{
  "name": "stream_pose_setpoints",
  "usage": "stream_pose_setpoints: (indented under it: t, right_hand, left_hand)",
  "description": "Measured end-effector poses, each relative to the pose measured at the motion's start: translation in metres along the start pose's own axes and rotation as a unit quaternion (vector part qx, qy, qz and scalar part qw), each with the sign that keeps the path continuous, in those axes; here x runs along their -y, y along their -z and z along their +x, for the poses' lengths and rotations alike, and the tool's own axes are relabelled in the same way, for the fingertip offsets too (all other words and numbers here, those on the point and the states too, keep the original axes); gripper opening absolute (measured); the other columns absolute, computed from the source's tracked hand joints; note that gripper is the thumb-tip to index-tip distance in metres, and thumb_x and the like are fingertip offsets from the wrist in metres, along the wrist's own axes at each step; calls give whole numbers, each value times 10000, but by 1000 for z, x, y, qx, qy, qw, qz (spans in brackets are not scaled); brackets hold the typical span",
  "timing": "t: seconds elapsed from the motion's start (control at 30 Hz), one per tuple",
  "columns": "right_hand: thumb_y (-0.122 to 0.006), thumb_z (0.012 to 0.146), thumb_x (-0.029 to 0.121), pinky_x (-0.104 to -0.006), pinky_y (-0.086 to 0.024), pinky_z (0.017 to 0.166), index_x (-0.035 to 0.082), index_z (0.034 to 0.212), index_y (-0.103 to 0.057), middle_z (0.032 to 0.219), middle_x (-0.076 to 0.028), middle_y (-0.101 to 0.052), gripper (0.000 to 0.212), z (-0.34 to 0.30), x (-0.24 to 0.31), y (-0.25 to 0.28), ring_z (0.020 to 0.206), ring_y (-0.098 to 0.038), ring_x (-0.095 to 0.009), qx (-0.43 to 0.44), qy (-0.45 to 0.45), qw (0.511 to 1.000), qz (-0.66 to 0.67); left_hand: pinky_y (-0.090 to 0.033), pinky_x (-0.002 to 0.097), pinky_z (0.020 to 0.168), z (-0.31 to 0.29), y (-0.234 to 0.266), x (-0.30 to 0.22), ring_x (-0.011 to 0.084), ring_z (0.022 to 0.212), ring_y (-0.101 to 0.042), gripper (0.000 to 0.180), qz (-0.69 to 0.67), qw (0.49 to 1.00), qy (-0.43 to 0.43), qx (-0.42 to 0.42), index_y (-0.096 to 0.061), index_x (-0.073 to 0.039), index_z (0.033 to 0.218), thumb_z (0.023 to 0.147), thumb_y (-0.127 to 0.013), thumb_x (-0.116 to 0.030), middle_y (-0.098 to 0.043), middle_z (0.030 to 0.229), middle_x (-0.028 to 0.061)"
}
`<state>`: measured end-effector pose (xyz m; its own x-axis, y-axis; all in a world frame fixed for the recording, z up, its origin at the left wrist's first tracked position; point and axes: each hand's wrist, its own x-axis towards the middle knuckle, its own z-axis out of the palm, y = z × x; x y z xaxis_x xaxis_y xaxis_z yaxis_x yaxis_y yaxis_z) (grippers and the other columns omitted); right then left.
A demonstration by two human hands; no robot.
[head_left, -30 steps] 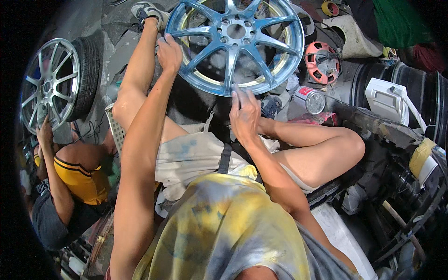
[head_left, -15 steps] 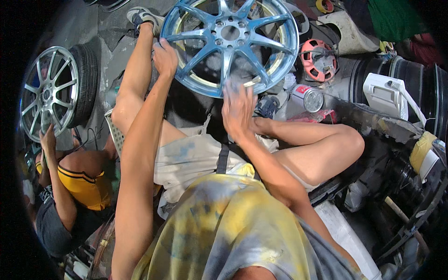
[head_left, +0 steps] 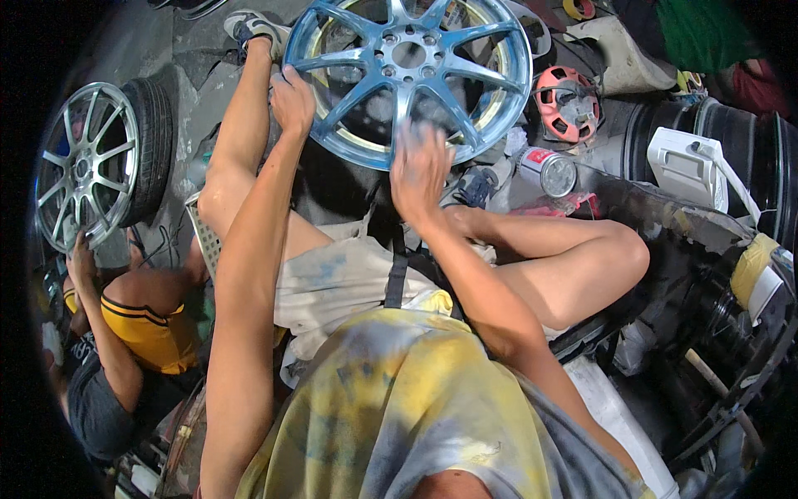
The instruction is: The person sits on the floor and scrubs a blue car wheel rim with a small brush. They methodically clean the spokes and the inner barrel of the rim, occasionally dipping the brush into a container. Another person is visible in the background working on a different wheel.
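A blue multi-spoke wheel rim (head_left: 407,96) with bare shiny metal patches stands before me at the top of the view. My left hand (head_left: 293,101) grips its left edge, fingers curled at the lip. At the bottom of the rim, my right hand (head_left: 422,170) lies against the lip and the foot of the lower spoke. Motion smears its fingers, and whatever may be under them is hidden.
At left, a co-worker's hand (head_left: 81,264) touches a silver wheel rim (head_left: 83,170) beside a black tire (head_left: 150,154). To the right are a metal can (head_left: 547,171), a coral-red slotted part (head_left: 567,104), a white plastic box (head_left: 686,170) and dark wheel barrels (head_left: 752,150).
My right hand has shifted slightly up and left over the rim's lower edge. My left hand keeps its place. The co-worker's hand has moved a little at the silver rim.
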<state>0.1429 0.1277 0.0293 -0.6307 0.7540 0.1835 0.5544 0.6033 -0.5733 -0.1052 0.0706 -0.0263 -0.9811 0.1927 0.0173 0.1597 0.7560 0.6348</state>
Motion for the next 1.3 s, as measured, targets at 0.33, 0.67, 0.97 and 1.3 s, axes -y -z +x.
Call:
stream_pose_setpoints:
  t: [0.33,0.67,0.97,1.3]
  right_hand:
    - [-552,1005,201,-562,-405,879,20,1065,-726,1081,-178,-625,258,-27,11,13,1065,-564,-391,63,-84,994,26]
    - [-673,877,64,-508,-405,841,-5,1296,-628,1083,-149,-588,427,-37,-15,16,1027,-544,-350,57,71,996,-7]
    - [-700,799,38,-453,-409,761,39,1340,-635,957,-98,-565,544,-44,-39,29,920,-543,-304,75,216,972,-54]
    - [-717,874,100,-414,-419,740,49,1287,-687,915,-77,-569,416,-8,-37,26,859,-554,-268,96,294,951,-22]
  left_hand:
    - [-438,593,957,0,0,3,561,1080,-599,564,-18,1000,-1,-2,-563,85,1157,1069,-363,-435,-642,1097,398]
    - [-448,592,950,0,-12,6,538,1095,-608,536,-30,999,11,-17,-572,67,1169,1063,-380,-422,-645,1151,366]
    - [-450,600,958,-3,-7,5,549,1097,-608,551,-77,995,62,-12,-584,50,1198,1051,-401,-448,-651,1149,364]
    - [-455,580,974,-6,-1,-7,538,1106,-607,589,-114,990,78,-4,-570,81,1171,1055,-384,-466,-649,1147,365]
